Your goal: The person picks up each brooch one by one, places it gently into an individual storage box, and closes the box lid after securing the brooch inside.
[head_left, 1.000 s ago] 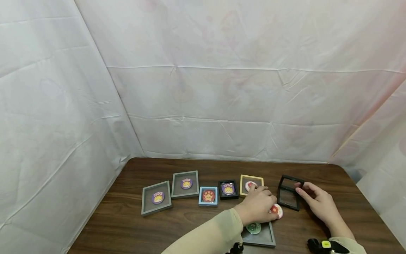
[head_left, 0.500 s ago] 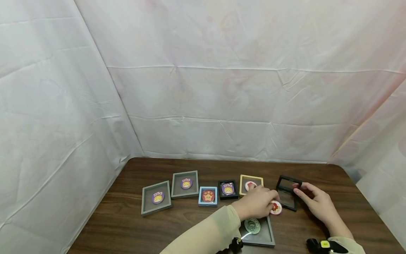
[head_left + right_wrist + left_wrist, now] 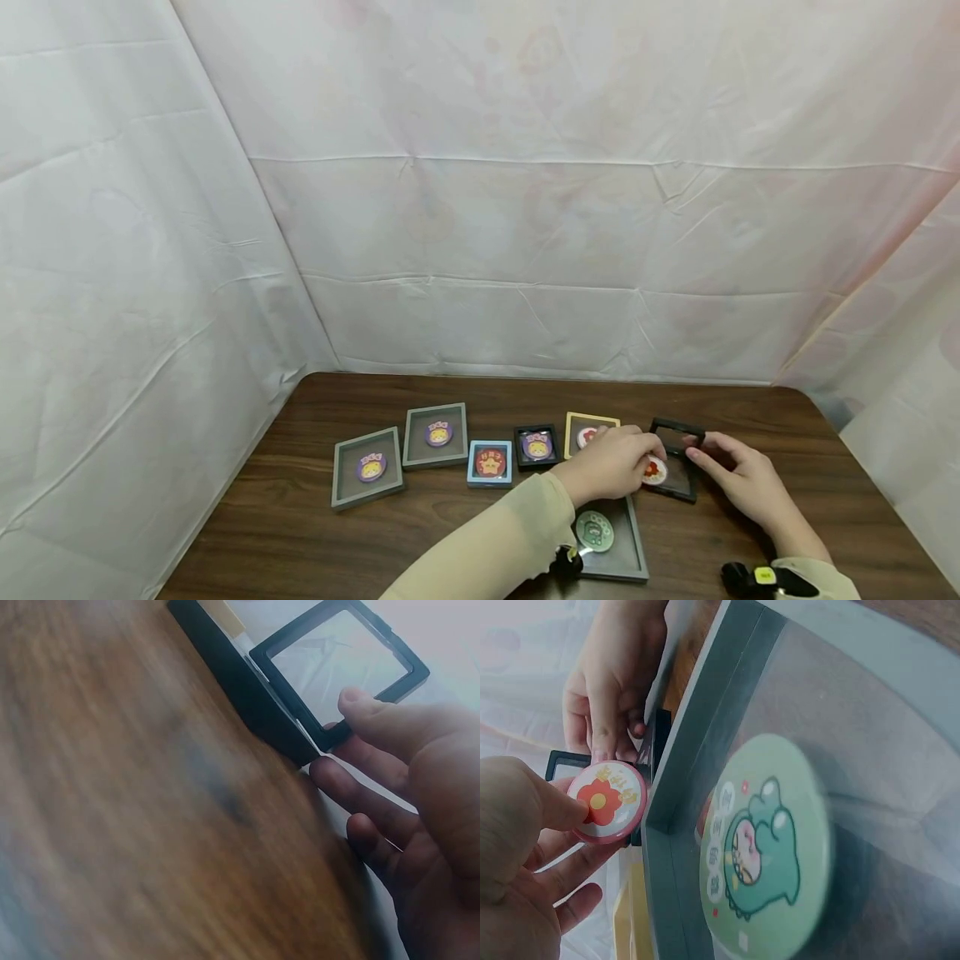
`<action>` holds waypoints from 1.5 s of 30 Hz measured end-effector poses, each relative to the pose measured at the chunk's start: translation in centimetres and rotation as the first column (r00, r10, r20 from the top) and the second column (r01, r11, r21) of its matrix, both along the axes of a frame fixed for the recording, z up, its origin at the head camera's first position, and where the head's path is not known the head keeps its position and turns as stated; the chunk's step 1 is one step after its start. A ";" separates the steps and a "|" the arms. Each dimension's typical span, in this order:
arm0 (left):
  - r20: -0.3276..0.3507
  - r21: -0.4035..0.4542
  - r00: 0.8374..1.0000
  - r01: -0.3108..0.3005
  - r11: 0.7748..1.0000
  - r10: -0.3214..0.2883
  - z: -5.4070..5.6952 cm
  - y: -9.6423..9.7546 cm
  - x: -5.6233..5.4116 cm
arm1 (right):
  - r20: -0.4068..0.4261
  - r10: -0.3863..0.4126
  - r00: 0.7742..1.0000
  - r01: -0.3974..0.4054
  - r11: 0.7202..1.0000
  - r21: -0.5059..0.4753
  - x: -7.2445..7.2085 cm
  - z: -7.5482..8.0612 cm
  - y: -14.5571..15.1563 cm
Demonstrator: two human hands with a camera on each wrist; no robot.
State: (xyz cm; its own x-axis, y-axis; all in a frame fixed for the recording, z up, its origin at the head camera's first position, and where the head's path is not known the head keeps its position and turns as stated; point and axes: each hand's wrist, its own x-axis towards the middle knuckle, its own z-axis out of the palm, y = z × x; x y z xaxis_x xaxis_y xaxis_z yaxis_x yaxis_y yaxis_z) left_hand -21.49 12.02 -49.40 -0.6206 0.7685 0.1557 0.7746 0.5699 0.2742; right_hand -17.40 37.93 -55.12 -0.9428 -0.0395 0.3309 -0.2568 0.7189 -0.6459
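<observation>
In the head view my left hand [image 3: 611, 462] pinches a round button badge [image 3: 655, 471] with a red flower on white, thumb on its face in the left wrist view. The badge overlaps the lower half of a black hinged display case [image 3: 680, 483], whose clear-windowed lid [image 3: 409, 661] stands raised. My right hand [image 3: 738, 479] grips the lid's edge between thumb and fingers, as the right wrist view shows. Below my left hand lies a grey frame [image 3: 637, 550] with a green dinosaur badge [image 3: 765, 847] on its clear film.
A yellow frame [image 3: 592, 417] with a red-and-white badge is partly hidden behind my left hand. Further left are a small black frame [image 3: 537, 467], a blue frame [image 3: 490, 482] and two grey frames, each with a badge. White cloth [image 3: 480, 250] hangs behind the wooden table [image 3: 300, 542].
My left hand has raised the flower badge from beside the case to over its lower half. My right hand has shifted the case slightly left, its lid still raised.
</observation>
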 end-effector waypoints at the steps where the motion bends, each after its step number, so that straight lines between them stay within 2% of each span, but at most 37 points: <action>1: -0.006 -0.005 1.000 0.001 1.000 -0.001 0.0 0.1 0.0 | 0.003 0.000 1.000 0.000 1.000 0.001 0.0 0.0 0.0; 8: -0.093 -0.035 0.995 0.020 0.999 -0.023 -0.1 1.2 -0.1 | 0.025 -0.012 1.000 0.012 1.000 0.001 0.1 -0.1 -0.1; 12: -0.192 -0.057 0.981 0.031 0.998 -0.042 -0.3 1.7 0.0 | 0.036 -0.022 0.999 0.022 1.000 -0.004 0.1 -0.1 -0.1; 14: -0.214 -0.073 0.976 0.029 0.997 -0.045 -0.4 1.8 0.1 | 0.040 -0.021 0.999 0.021 1.000 -0.001 0.1 -0.1 -0.1; 20: -0.145 -0.127 0.989 0.006 0.992 -0.025 -0.5 1.6 0.1 | 0.034 -0.005 0.999 0.005 1.000 -0.006 0.1 0.1 -0.2; 24: -0.136 -0.155 0.991 -0.010 0.988 -0.012 -0.6 1.5 0.0 | 0.026 0.000 1.000 0.000 1.000 -0.012 0.0 0.1 -0.2; 34: -0.176 -0.182 0.984 -0.059 0.982 0.027 -0.7 1.2 -0.1 | 0.031 -0.004 1.000 0.004 1.000 -0.013 0.2 0.1 -0.3; 41: -0.250 -0.230 0.967 -0.113 0.967 0.054 -0.8 1.0 -0.1 | 0.051 -0.009 0.999 0.010 1.000 -0.005 0.1 0.0 -0.2; 45: -0.239 -0.224 0.968 -0.134 0.965 0.079 -0.8 0.8 -0.2 | 0.045 -0.003 0.999 0.004 1.000 -0.004 0.0 0.0 -0.2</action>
